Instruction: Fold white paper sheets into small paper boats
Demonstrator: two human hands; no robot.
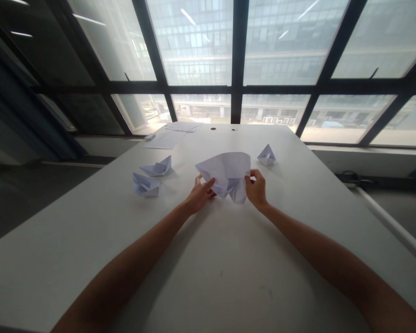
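Note:
A partly folded white sheet of paper (227,173) is held up just above the white table (229,259), its upper part opened into a rounded pocket. My left hand (201,194) pinches its lower left corner, thumb on top. My right hand (256,188) grips its right edge, fingers curled around the fold. Both forearms reach in from the bottom of the view.
Two finished paper boats (157,167) (144,185) lie left of my hands, a third paper boat (266,155) to the right. Flat paper sheets (173,134) lie at the far edge near the window, with two small dark spots (213,128) beside them.

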